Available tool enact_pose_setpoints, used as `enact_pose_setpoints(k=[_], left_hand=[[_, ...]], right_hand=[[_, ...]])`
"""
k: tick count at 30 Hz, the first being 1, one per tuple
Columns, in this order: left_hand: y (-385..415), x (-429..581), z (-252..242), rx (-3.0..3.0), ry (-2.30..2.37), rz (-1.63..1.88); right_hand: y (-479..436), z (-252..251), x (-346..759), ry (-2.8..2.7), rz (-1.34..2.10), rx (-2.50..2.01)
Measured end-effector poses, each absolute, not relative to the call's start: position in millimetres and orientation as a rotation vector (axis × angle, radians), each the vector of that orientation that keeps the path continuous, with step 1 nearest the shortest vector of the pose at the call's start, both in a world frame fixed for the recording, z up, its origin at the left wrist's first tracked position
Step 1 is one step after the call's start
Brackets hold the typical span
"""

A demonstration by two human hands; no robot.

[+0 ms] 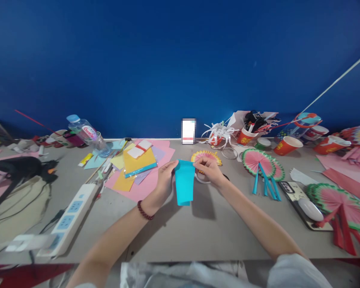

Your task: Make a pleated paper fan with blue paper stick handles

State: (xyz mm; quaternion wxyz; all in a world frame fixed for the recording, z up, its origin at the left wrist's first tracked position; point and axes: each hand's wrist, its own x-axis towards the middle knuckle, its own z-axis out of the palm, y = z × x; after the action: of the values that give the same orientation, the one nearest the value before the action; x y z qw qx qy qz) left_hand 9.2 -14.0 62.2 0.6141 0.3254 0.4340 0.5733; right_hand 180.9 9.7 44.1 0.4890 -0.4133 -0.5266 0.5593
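Observation:
A bright blue sheet of paper [185, 184] hangs above the table between my hands, its lower edge uneven as if folded or doubled. My left hand [165, 176] pinches its upper left corner, with a dark beaded bracelet [145, 210] round the wrist. At the upper right corner my right hand [210, 170] pinches the same sheet. Just behind the right hand lies a yellow and pink pleated paper fan [208, 156], partly hidden by that hand.
Coloured paper [138, 166] is stacked left of centre, near a power strip [73, 218] and a plastic bottle [90, 134]. Pleated watermelon fans [259, 164], red paper cups [288, 145] and a phone with a white mouse [310, 209] lie to the right. A blue wall [168, 68] closes off the back.

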Motion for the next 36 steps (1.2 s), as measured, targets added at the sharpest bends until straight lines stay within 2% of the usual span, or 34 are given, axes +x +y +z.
enact_pose_setpoints(k=[6, 19, 28, 36], left_hand=[[-9, 5, 58, 0.822, 1.072, 1.425], [-4, 2, 55, 0.866, 1.129, 1.401], [-3, -4, 69, 0.979, 1.025, 1.128], [1, -7, 68, 1.077, 1.053, 1.188]], right_hand=[[5, 50, 177, -1.353, 1.305, -1.032], [1, 51, 172, -1.34, 1.321, -1.046], [8, 47, 179, -1.219, 1.278, -1.006], [12, 40, 183, -1.18, 1.268, -0.977]])
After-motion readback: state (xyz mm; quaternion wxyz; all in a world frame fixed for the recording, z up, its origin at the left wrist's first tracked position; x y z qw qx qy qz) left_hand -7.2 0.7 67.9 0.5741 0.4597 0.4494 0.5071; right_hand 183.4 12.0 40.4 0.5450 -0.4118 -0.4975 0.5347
